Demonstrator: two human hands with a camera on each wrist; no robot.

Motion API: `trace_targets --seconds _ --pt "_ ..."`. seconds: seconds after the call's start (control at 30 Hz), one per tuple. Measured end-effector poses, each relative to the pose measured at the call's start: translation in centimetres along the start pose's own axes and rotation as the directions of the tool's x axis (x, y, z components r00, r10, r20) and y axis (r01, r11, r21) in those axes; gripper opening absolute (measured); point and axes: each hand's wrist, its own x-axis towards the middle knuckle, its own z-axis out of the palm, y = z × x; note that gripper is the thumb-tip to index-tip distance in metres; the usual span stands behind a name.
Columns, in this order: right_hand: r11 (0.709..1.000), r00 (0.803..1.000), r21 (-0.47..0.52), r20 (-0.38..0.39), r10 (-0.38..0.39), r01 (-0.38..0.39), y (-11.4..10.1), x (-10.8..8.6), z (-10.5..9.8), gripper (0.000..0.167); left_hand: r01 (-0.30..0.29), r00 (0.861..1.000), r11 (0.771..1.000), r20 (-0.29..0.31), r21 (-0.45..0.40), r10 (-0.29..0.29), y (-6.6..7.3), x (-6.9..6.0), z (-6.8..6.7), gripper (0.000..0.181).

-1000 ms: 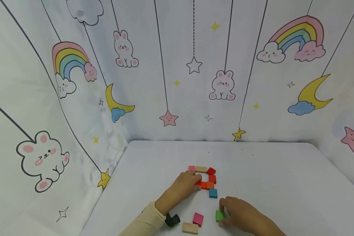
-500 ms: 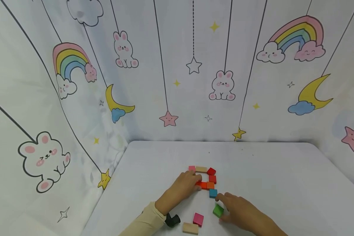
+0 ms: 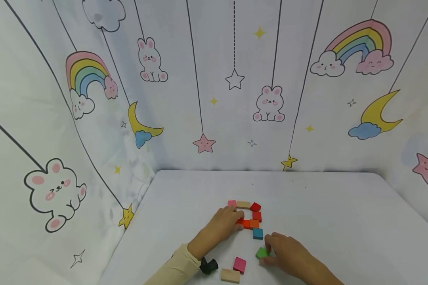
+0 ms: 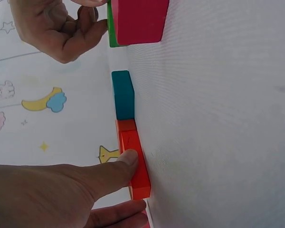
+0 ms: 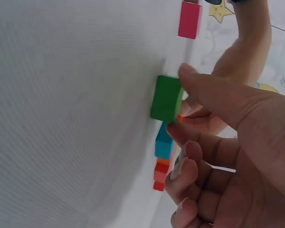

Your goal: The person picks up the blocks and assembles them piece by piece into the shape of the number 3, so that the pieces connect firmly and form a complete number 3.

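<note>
Green block (image 3: pixel 261 253) is pinched between the thumb and forefinger of your right hand (image 3: pixel 287 251), near the blue block (image 3: pixel 258 233) but apart from it; contact with the counter (image 3: pixel 324 213) cannot be determined. Your left hand (image 3: pixel 222 221) has its thumb extended against the orange-red block (image 4: pixel 141 178), which bears a small dark mark too faint for you to read. Nearer you, the pink block (image 3: pixel 239 265) lies just beside the plain wooden block (image 3: pixel 230 275). Printed rabbits and stars decorate the cloth wall (image 3: pixel 178 99) facing you.
</note>
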Motion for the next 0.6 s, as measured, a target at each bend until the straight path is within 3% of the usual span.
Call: trace_targets --seconds 0.13,0.33,0.6 --pt "1.0 1.0 0.016 -0.02 -0.019 0.019 0.23 -0.02 0.08 0.039 -0.002 1.0 1.0 0.003 -0.005 0.002 0.0 0.02 0.03 0.028" --pt "0.997 0.998 0.069 0.035 -0.046 0.043 0.53 0.0 -0.39 0.042 -0.001 1.0 1.0 0.001 -0.011 0.001 -0.11 0.02 0.11 0.028" --pt "0.998 1.0 0.054 0.021 -0.018 0.017 0.34 0.44 0.09 0.034 -0.001 1.0 1.0 0.0 -0.01 0.001 -0.18 -0.01 0.23 0.028"
